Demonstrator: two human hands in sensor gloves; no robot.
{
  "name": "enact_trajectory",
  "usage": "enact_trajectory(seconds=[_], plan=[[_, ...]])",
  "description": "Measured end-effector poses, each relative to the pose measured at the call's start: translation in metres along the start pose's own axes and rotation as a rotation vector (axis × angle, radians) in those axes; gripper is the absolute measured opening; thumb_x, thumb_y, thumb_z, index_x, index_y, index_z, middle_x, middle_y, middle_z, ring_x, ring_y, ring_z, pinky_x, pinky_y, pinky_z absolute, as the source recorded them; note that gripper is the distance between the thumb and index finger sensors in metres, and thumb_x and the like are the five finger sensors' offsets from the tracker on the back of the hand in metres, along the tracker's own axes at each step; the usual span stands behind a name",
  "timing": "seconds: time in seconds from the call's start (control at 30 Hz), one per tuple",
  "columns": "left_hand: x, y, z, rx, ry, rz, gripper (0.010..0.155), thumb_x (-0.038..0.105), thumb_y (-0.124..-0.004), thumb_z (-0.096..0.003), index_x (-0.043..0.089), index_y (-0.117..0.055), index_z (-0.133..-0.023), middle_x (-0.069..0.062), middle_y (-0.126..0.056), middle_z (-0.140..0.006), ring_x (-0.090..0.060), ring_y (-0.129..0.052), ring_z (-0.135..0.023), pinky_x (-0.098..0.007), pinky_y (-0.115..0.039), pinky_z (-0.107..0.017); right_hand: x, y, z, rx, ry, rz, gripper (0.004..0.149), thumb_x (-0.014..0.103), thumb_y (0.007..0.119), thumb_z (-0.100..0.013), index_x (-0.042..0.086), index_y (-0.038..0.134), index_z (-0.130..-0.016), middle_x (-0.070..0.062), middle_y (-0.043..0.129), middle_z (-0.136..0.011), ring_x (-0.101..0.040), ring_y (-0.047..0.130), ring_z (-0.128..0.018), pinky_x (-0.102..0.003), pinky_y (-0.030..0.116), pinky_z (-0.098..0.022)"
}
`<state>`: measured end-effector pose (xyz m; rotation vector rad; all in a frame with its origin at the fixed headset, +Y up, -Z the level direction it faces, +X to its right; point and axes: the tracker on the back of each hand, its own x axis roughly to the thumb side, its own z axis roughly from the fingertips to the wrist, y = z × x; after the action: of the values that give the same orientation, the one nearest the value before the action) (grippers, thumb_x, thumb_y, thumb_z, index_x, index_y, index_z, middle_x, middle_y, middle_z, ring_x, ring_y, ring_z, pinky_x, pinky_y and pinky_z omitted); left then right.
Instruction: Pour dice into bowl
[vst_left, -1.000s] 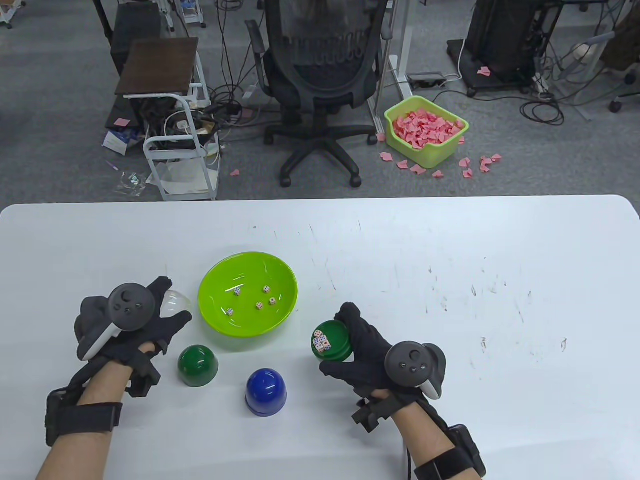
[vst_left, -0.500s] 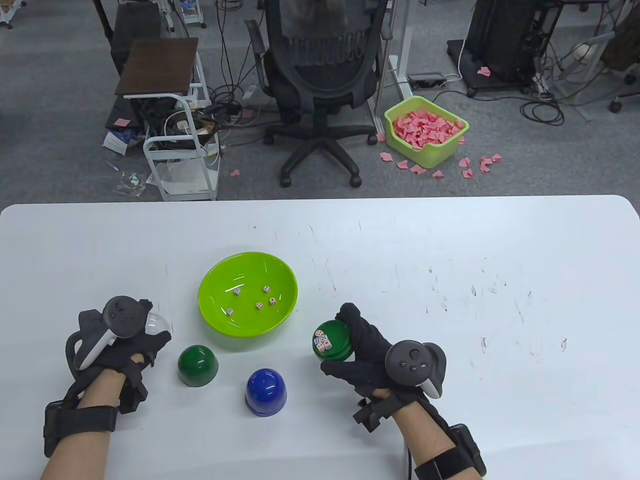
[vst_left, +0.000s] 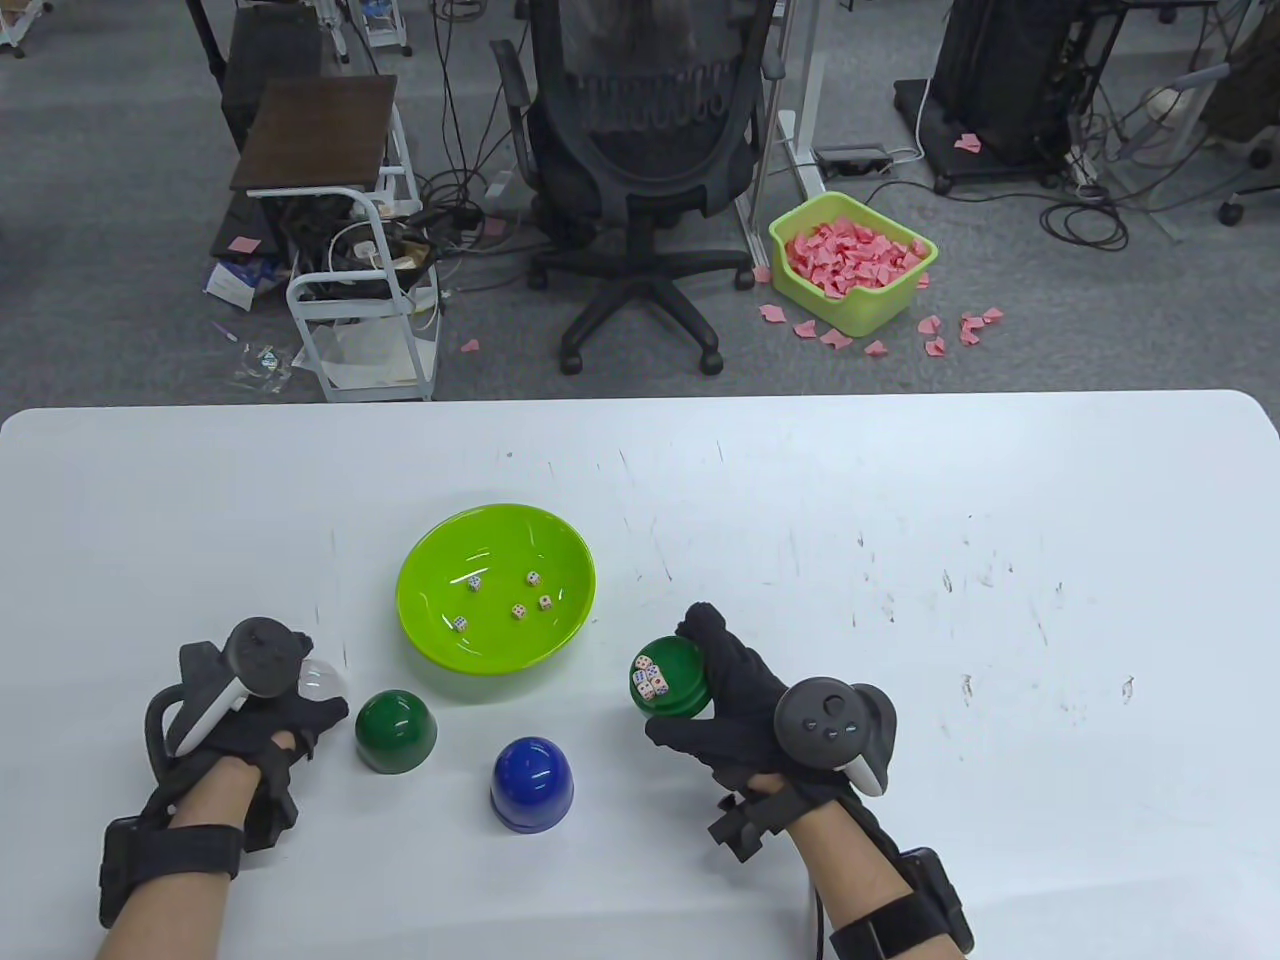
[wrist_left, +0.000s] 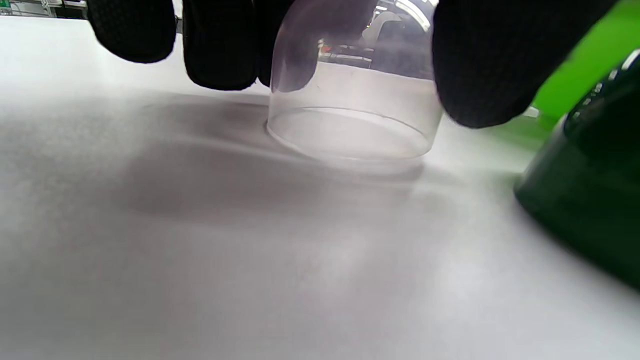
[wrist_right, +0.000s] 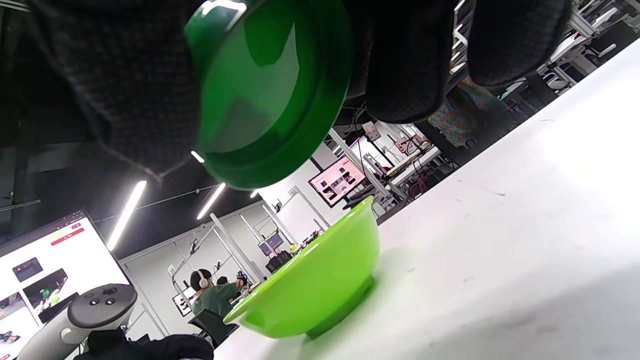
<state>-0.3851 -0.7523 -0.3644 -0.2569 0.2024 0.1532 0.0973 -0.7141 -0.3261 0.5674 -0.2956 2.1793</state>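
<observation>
A lime green bowl (vst_left: 440, 560) holds several dice (vst_left: 520, 610). My right hand (vst_left: 682, 680) grips a green cup (vst_left: 680, 700) with several dice (vst_left: 648, 680) in it, just right of the bowl. The right wrist view shows the cup's base (wrist_right: 270, 95) lifted off the table, with the bowl (wrist_right: 320, 280) beyond it. My left hand (vst_left: 318, 692) holds a clear empty cup (vst_left: 322, 678) to the left of the bowl. In the left wrist view the clear cup (wrist_left: 350, 120) stands mouth down at the table surface, with my fingers (wrist_left: 220, 45) around it.
A dark green cup (vst_left: 395, 730) stands mouth down right of my left hand and shows in the left wrist view (wrist_left: 590, 210). A blue cup (vst_left: 532, 785) stands mouth down in front of the bowl. The white table (vst_left: 900, 600) stretches to the right.
My left hand has carried the clear cup back toward me and lowered it mouth down to the table. My right hand has held the green cup in almost the same place.
</observation>
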Motion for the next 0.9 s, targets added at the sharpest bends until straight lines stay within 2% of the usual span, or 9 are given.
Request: enact_trajectory(seconds=[0.13, 0.23, 0.4, 0.63, 0.9], plan=[[0.0, -0.004, 0.001, -0.002, -0.005, -0.005, 0.089, 0.057, -0.089, -0.0395, 0.023, -0.044, -0.108, -0.012, -0.068, -0.108, -0.04, -0.073, -0.095, -0.06, -0.065, -0.071, 0.0, -0.001, 0.0, -0.008, 0.003, -0.003, 0.104, 0.045, 0.099, -0.04, -0.002, 0.039, -0.112, -0.027, 0.065, -0.112, -0.051, 0.083, -0.079, -0.075, 0.065, -0.061], [0.001, -0.001, 0.003, -0.015, -0.006, 0.013, 0.095, 0.06, -0.087, -0.0401, 0.022, -0.036, -0.11, -0.016, -0.056, -0.113, -0.043, -0.064, -0.1, -0.062, -0.06, -0.073, 0.0, -0.003, -0.001, -0.018, 0.005, -0.013, 0.103, 0.045, 0.099, -0.04, -0.001, 0.041, -0.112, -0.026, 0.065, -0.112, -0.051, 0.083, -0.079, -0.075, 0.065, -0.061], [0.008, 0.018, 0.015, 0.1, -0.058, 0.145, 0.096, 0.064, -0.08, -0.0435, 0.021, -0.026, -0.111, -0.018, -0.04, -0.116, -0.045, -0.05, -0.105, -0.064, -0.053, -0.076, 0.002, -0.008, -0.004, -0.045, 0.021, -0.034, 0.104, 0.045, 0.099, -0.039, -0.003, 0.042, -0.112, -0.027, 0.066, -0.111, -0.051, 0.083, -0.079, -0.074, 0.066, -0.061], [0.039, 0.041, 0.038, 0.214, -0.254, 0.294, 0.095, 0.066, -0.077, -0.0445, 0.022, -0.026, -0.111, -0.016, -0.041, -0.117, -0.044, -0.05, -0.106, -0.064, -0.053, -0.076, 0.001, -0.008, -0.014, -0.06, 0.094, -0.072, 0.105, 0.044, 0.1, -0.039, -0.004, 0.039, -0.11, -0.026, 0.064, -0.111, -0.05, 0.081, -0.082, -0.073, 0.066, -0.061], [0.066, 0.037, 0.051, 0.223, -0.399, 0.423, 0.095, 0.066, -0.077, -0.0447, 0.022, -0.026, -0.112, -0.015, -0.043, -0.117, -0.044, -0.05, -0.107, -0.064, -0.052, -0.076, 0.002, 0.004, -0.026, -0.053, 0.162, -0.059, 0.101, 0.041, 0.101, -0.037, -0.003, 0.043, -0.107, -0.029, 0.065, -0.11, -0.05, 0.08, -0.084, -0.073, 0.066, -0.061]])
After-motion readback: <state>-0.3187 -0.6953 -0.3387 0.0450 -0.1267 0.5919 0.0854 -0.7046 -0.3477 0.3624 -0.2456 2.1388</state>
